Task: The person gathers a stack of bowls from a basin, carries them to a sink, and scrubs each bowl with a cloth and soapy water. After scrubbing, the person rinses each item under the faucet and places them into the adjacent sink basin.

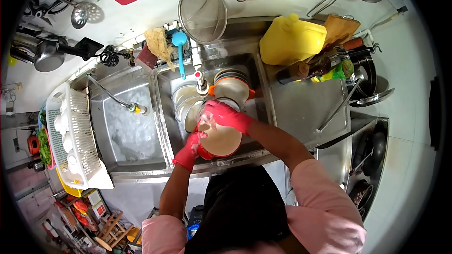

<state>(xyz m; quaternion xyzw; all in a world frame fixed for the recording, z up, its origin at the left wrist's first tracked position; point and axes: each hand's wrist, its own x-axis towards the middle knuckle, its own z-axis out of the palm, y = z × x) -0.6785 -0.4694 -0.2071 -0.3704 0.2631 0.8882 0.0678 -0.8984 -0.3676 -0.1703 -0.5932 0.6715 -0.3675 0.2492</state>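
Observation:
Tilted toward me over the right sink basin is a large bowl [222, 138] with a cream inside and a red outside. My left hand [189, 149], in a pinkish-red rubber glove, grips its left rim. Suds cover the fingers of my right hand [226, 114], gloved alike; they are curled at the bowl's upper left edge, and whatever they hold is hidden. Just beyond stands the faucet [202, 86]. Behind my hands, several pale bowls [186, 95] lean in the basin, beside a stack topped by an orange-handled pot [232, 90].
Sudsy water fills the left basin [133, 127] under a second tap [136, 108]. A white basket [75, 131] of dishes flanks it. On the right drainboard [301, 108] are a yellow jug [292, 40] and several bottles [296, 71]. A strainer [202, 14] and blue spoon [179, 49] hang behind.

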